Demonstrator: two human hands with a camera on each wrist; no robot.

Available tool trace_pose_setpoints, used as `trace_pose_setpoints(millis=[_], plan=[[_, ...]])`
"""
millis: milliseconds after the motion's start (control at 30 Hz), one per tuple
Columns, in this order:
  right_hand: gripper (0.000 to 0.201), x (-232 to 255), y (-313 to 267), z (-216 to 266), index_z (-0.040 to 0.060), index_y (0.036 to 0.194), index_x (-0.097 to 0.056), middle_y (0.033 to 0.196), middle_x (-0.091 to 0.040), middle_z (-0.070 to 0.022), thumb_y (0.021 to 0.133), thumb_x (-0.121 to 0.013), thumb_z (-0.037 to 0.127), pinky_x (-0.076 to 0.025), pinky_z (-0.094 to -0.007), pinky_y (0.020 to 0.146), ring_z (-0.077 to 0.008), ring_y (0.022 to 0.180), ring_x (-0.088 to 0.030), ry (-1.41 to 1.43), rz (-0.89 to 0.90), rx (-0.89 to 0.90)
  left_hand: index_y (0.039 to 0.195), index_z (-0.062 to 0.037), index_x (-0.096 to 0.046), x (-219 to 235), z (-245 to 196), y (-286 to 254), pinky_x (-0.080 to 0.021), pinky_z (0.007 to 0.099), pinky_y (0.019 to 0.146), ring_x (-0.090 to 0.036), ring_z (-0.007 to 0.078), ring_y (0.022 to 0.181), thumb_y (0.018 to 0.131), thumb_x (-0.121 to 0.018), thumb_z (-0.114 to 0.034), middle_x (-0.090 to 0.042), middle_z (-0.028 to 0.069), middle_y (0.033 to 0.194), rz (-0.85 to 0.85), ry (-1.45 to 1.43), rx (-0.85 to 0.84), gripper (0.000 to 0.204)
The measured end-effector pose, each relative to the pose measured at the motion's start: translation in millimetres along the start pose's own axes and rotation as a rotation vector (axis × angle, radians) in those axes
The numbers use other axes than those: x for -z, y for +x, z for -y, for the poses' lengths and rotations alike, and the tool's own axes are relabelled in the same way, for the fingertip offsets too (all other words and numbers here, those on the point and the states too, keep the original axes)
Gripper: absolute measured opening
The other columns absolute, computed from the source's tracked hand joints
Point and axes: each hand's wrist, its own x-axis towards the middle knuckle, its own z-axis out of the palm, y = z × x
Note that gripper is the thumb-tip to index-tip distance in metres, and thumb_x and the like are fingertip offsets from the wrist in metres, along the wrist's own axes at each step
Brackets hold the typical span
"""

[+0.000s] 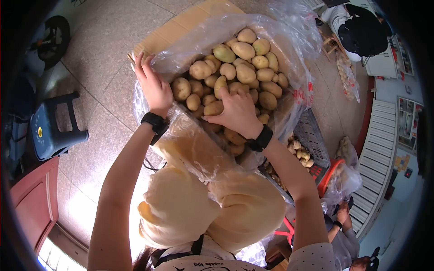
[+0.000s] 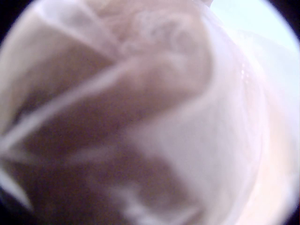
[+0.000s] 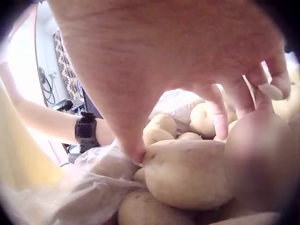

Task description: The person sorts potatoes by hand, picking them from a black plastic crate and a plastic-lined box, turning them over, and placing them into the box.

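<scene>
Many potatoes (image 1: 245, 73) fill a box lined with a clear plastic bag (image 1: 181, 54). My right hand (image 1: 238, 112) reaches down onto the heap with its fingers spread. In the right wrist view, the thumb tip touches the end of a large potato (image 3: 187, 173), while the other fingers extend over the potatoes behind it. My left hand (image 1: 155, 88) is at the near left side of the box, fingers extended upward against the plastic, beside the leftmost potatoes. Blurred translucent plastic (image 2: 154, 93) fills the left wrist view and hides that hand.
A cardboard flap (image 1: 181, 27) sticks out at the box's far left. On the right, a dark plastic crate (image 1: 312, 135) holds small potatoes, with an orange-red basin (image 1: 329, 178) beside it. A blue stool (image 1: 56, 124) stands at left. Other people sit at far right.
</scene>
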Motion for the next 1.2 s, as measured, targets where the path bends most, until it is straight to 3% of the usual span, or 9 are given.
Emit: trace_pose_setpoints(millis=[300,367,500,533,667,767,900,1000,1200], plan=[[0.072,-4,-14,7,0.0079,0.112,-0.053,0.091,-0.064,-0.0101,0.062,-0.084,0.05,-0.043,-0.0418,0.078,-0.0286,0.097,-0.057,-0.097,-0.023,-0.066,0.135,-0.0015,-0.04,1,1,0,-0.028,0.0487,0.114,-0.028,0.0436,0.14,0.086,-0.035,0.009,-0.028,0.0233,0.147,0.02,-0.006,-0.049,0.051],[0.072,-2,-17,8,0.0075,0.113,-0.053,0.092,-0.064,-0.0106,0.063,-0.084,0.049,-0.043,-0.042,0.078,-0.0284,0.097,-0.056,-0.093,-0.042,-0.098,0.133,-0.0002,-0.042,1,3,-1,-0.026,0.0516,0.114,-0.028,0.047,0.138,0.076,-0.038,0.012,-0.028,0.0259,0.147,0.011,-0.036,-0.015,0.058],[0.07,-1,-38,3,0.0087,0.118,-0.053,0.098,-0.063,-0.0121,0.066,-0.082,0.046,-0.044,-0.0418,0.079,-0.028,0.097,-0.055,0.037,-0.157,-0.066,0.134,0.0006,-0.04,6,1,2,-0.027,0.0511,0.114,-0.029,0.0479,0.137,0.077,-0.038,0.011,-0.027,0.0267,0.147,0.056,-0.024,-0.034,0.058],[0.07,10,-47,3,0.0087,0.118,-0.053,0.098,-0.063,-0.0121,0.066,-0.082,0.046,-0.044,-0.0418,0.079,-0.028,0.097,-0.055,0.041,-0.187,-0.082,0.135,0.0009,-0.04,10,2,2,-0.029,0.0497,0.113,-0.031,0.0455,0.136,0.085,-0.04,0.006,-0.027,0.0265,0.146,0.079,-0.07,-0.047,0.05],[0.053,56,-93,1,0.0095,0.124,-0.051,0.103,-0.062,-0.0143,0.079,-0.072,0.028,-0.048,-0.045,0.083,-0.0318,0.101,-0.058,0.151,-0.344,-0.117,0.138,-0.0005,-0.042,47,-13,25,-0.033,0.0456,0.111,-0.04,0.0371,0.132,0.099,-0.042,-0.01,-0.039,0.022,0.14,0.186,-0.113,0.004,0.039],[0.04,91,-136,7,0.0079,0.123,-0.05,0.106,-0.062,-0.018,0.084,-0.056,0.01,-0.052,-0.0467,0.082,-0.0371,0.1,-0.061,0.282,-0.386,-0.241,0.138,-0.0012,-0.042,85,-40,36,-0.036,0.0437,0.109,-0.047,0.0365,0.127,0.099,-0.039,-0.007,-0.044,0.0205,0.137,0.277,-0.304,0.047,0.04],[0.035,99,-178,8,0.0083,0.121,-0.05,0.101,-0.064,-0.0199,0.086,-0.052,0.008,-0.051,-0.0484,0.084,-0.0392,0.1,-0.06,0.26,-0.521,-0.314,0.105,-0.0015,-0.064,141,-72,51,-0.041,0.0396,0.103,-0.057,0.0324,0.113,0.089,-0.04,0.004,-0.062,0.016,0.117,0.391,-0.211,-0.3,0.029],[0.029,97,-206,6,0.0071,0.116,-0.054,0.098,-0.067,-0.0177,0.087,-0.049,0.006,-0.05,-0.0479,0.083,-0.0396,0.097,-0.06,0.163,-0.621,-0.323,0.086,-0.0011,-0.065,166,-95,53,-0.042,0.0393,0.1,-0.059,0.031,0.109,0.085,-0.04,0.007,-0.067,0.0146,0.108,0.352,-0.196,-0.391,0.026],[0.024,120,-264,9,0.0044,0.101,-0.062,0.092,-0.07,-0.0153,0.084,-0.046,-0.002,-0.05,-0.0413,0.085,-0.0347,0.095,-0.064,0.35,-0.617,-0.441,0.082,0.0009,-0.064,185,-157,73,-0.043,0.0363,0.099,-0.06,0.028,0.105,0.085,-0.037,0.009,-0.069,0.0136,0.102,0.418,-0.439,-0.428,0.028]])
